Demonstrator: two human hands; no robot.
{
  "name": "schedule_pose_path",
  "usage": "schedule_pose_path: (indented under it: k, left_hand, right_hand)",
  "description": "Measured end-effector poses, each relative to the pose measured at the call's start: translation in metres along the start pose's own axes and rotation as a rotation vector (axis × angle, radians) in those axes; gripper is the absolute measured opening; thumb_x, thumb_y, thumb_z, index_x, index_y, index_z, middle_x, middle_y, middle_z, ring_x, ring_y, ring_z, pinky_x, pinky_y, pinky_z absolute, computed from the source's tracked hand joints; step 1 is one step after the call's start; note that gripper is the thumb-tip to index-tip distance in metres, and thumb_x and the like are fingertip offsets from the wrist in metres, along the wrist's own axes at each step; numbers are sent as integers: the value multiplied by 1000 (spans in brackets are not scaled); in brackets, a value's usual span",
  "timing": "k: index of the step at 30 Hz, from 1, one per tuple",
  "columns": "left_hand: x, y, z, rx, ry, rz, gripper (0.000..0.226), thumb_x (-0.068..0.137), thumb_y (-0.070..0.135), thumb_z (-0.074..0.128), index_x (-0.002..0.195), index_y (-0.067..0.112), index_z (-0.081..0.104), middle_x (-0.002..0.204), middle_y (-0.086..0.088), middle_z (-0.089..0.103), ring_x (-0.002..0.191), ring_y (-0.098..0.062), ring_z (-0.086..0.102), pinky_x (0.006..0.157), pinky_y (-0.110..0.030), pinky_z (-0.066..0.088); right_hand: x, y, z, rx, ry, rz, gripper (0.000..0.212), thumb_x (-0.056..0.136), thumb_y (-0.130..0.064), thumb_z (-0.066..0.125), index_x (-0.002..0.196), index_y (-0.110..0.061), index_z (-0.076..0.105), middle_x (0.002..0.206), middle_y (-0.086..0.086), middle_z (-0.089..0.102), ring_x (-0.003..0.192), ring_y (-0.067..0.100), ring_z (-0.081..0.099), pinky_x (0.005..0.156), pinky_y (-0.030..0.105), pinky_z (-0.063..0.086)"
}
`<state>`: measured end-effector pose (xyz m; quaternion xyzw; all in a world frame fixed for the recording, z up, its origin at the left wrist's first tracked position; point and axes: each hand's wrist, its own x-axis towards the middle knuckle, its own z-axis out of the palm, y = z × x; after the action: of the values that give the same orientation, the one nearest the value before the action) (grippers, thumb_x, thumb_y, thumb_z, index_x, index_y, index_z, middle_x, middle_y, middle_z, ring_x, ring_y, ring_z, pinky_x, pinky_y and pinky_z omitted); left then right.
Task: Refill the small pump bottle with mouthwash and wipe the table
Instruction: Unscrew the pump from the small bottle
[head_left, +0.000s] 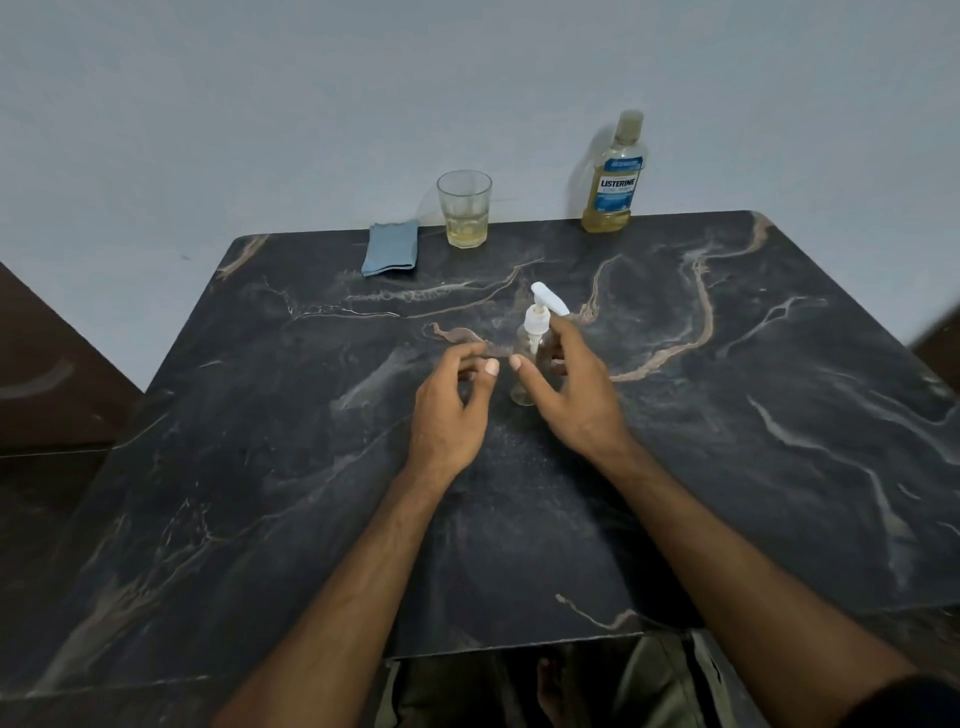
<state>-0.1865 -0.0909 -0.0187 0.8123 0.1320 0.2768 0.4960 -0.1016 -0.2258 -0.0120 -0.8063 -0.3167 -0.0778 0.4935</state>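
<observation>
Small pump bottle (535, 343) upright on dark marble table (779, 395), white pump on, between fingers of right hand (574, 395), curled loosely round it; actual contact unclear. Left hand (451, 410) just beside, fingers loosely curled, holding nothing. Beyond fingertips: glass (465, 210) with yellowish liquid, folded blue cloth (390, 247), mouthwash bottle (615, 176).

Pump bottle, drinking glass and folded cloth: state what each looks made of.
Pump bottle: clear body, probably plastic, since the table shows through it; white opaque pump head, likely plastic. Drinking glass: transparent, thick-based, glossy, probably glass, with yellowish liquid visible inside. Folded cloth: soft matte blue fabric, possibly microfibre; the weave is too small to tell.
</observation>
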Motion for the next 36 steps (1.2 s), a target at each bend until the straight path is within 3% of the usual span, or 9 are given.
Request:
schedule_pose_path:
  k: [4, 7, 11, 14, 17, 21, 27, 30, 36]
  left_hand:
    - [3, 5, 8, -50, 11, 19, 27, 97, 35, 54, 120, 23, 60, 105, 26, 62, 102, 9, 60, 83, -7, 45]
    - [12, 18, 11, -123, 41, 51, 29, 97, 32, 55, 121, 18, 61, 110, 18, 65, 104, 6, 61, 85, -9, 47]
    - [25, 39, 11, -232, -2, 99, 34, 95, 29, 57, 127, 21, 57, 121, 9, 65, 114, -4, 60, 94, -24, 49]
    - [29, 48, 16, -236, -90, 100, 36, 96, 29, 55, 131, 22, 55, 126, 6, 63, 119, -5, 58, 98, -23, 48]
    - [29, 51, 26, -197, -130, 111, 19, 99, 26, 52, 117, 27, 58, 114, -3, 69, 109, -11, 64, 94, -29, 51]
    - [29, 49, 31, -217, -70, 107, 11, 97, 20, 56, 106, 22, 63, 105, -7, 72, 102, -17, 68, 90, -40, 55]
    - [30, 48, 32, -229, -6, 62, 18, 92, 19, 64, 109, 12, 66, 105, 0, 74, 101, -12, 70, 89, -33, 55]
    - [30, 50, 34, -248, 46, 32, 15, 87, 18, 72, 100, 13, 66, 96, 1, 76, 93, -13, 72, 84, -33, 57]
    - [28, 57, 53, -313, 230, -38, 34, 74, 22, 84, 87, 25, 53, 79, 6, 72, 75, -7, 71, 66, -23, 55]
  right_hand:
    - [-5, 6, 7, 24, -35, 29, 36, 92, -49, 56, 120, -28, 46, 91, -21, 56, 80, -2, 57, 66, 16, 43]
    - [-4, 10, 8, 50, -60, 38, 44, 93, -46, 58, 128, -24, 44, 101, -14, 61, 88, 4, 63, 72, 25, 51]
    - [-6, 9, 8, 81, -52, 1, 46, 92, -43, 59, 131, -23, 44, 106, -11, 63, 90, 4, 61, 75, 24, 51]
    - [-6, 11, 9, 63, -46, -17, 48, 92, -42, 58, 131, -18, 44, 107, -8, 64, 88, 6, 61, 74, 27, 50]
    - [-6, 13, 8, 66, -73, -24, 48, 93, -37, 56, 132, -13, 43, 112, 0, 66, 96, 16, 65, 80, 42, 54]
    - [-7, 12, 8, 58, -69, -43, 45, 95, -32, 58, 134, -13, 42, 111, -2, 67, 95, 12, 65, 80, 40, 55]
    - [-7, 11, 7, 44, -71, -57, 46, 96, -31, 57, 136, -16, 40, 101, -5, 65, 84, 11, 63, 74, 38, 54]
    - [-8, 11, 7, 30, -61, -62, 46, 96, -30, 58, 137, -15, 40, 99, -6, 63, 83, 11, 61, 73, 37, 53]
    - [-10, 7, 4, 43, -61, -41, 55, 95, -22, 58, 143, -13, 34, 118, 4, 66, 101, 20, 65, 83, 41, 54]
